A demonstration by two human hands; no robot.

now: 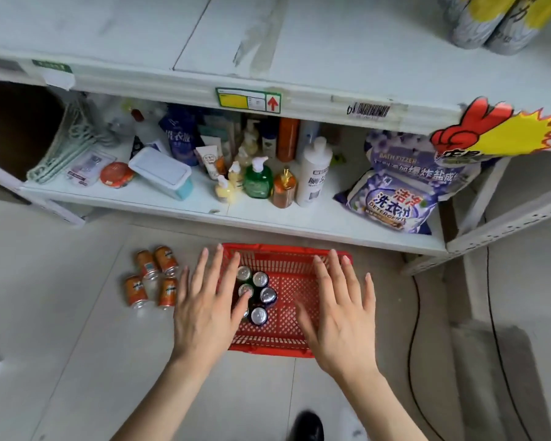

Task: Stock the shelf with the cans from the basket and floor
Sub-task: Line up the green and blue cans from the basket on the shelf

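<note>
A red plastic basket (287,268) sits on the floor in front of the shelf. Several upright cans with silver tops (261,296) stand in its left half. Several orange cans (151,278) stand on the floor tiles left of the basket. My left hand (204,300) hovers flat, fingers spread, over the basket's left edge and partly hides the cans there. Over the basket's right side my right hand (341,313) is spread flat too. Neither hand holds anything. The white upper shelf board (299,52) is mostly bare.
The lower shelf (185,202) carries hangers, a white lidded box, bottles, pump dispensers and a purple detergent bag (395,198). Two silver-and-yellow packages (490,23) stand at the upper shelf's right end. A black cable (411,329) runs down the floor right of the basket. A dark shoe (306,426) shows below.
</note>
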